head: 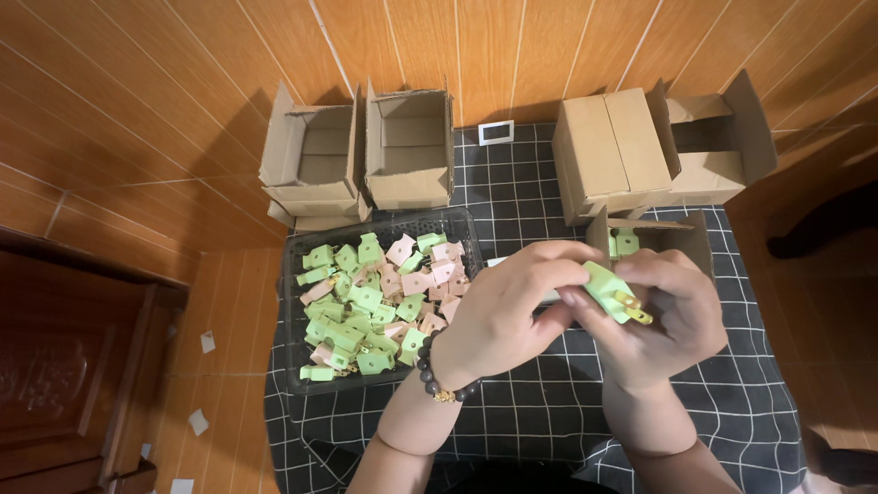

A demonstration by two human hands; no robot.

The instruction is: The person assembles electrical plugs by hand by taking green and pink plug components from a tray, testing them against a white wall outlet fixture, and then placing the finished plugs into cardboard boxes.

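Altogether five boxes (409, 146), one held plug (611, 293)

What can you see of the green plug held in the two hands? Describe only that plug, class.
The green plug is a small pale green block, plastic by its look, with brass-coloured metal prongs sticking out of its lower right end. It lies tilted, prongs pointing down and to the right. The right hand cradles it from beneath and the left hand touches its upper left end with its fingertips. It is held above the black checked cloth.
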